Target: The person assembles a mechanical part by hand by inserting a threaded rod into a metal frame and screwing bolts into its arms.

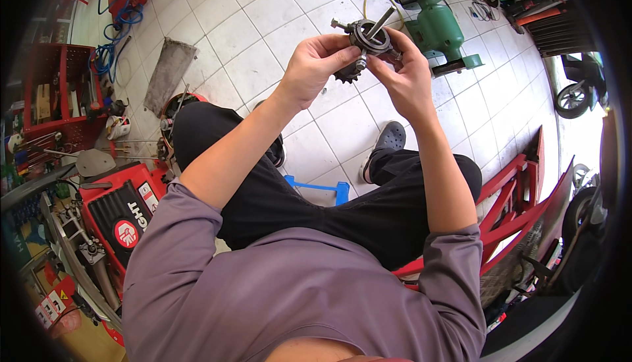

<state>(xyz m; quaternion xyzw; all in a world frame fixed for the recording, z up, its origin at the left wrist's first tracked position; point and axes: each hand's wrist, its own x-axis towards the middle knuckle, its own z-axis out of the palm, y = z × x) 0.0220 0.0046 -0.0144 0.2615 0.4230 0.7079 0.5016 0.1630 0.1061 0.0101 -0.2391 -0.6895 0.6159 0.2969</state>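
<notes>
Over the tiled floor, in front of my knees, both hands hold up a dark metal ring-shaped part with bolts [370,38]. A long rod or bolt rises out of its ring toward the upper right, and a shorter bolt sticks out at the left. Below the ring, a toothed gear edge [347,75] shows next to my left fingers. My left hand [317,65] grips the left side, thumb pressed on the ring. On the right side my right hand [407,75] is closed around the part, thumb near the lower bolt. Some fingertips are hidden behind it.
A green bench grinder [442,31] lies on the floor beyond my right hand. At left are a flat metal plate [170,75], a red tool cart [64,92], a blue hose [122,26] and a red-and-black case [122,214]. Red metal framing [510,194] stands by my right knee.
</notes>
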